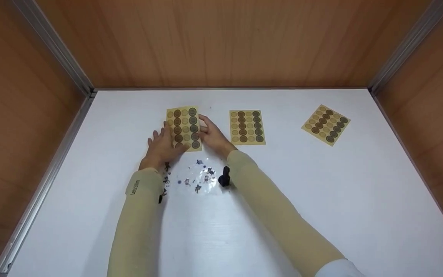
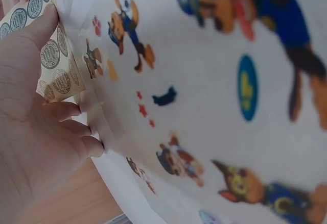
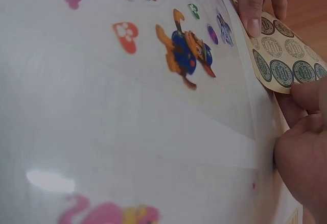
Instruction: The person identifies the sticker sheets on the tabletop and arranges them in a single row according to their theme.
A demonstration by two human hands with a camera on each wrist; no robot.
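Observation:
A yellowish sheet of round stickers (image 1: 185,123), in columns of pale, brown and dark seals, lies between both hands at the left of the white table. My left hand (image 1: 162,148) is at its lower left, thumb resting on the sheet and the other fingers spread beside it on the table. On the opposite side my right hand (image 1: 214,136) pinches the sheet's right edge, thumb above and fingers tucked under, as the right wrist view shows. Just below, a clear sheet of cartoon dog stickers (image 1: 198,188) lies flat between the wrists.
A second sheet of round stickers (image 1: 247,127) lies straight, just right of my right hand. Further right, a third sheet (image 1: 326,125) sits turned at an angle. Wooden panels (image 1: 221,46) wall the table at the back and sides.

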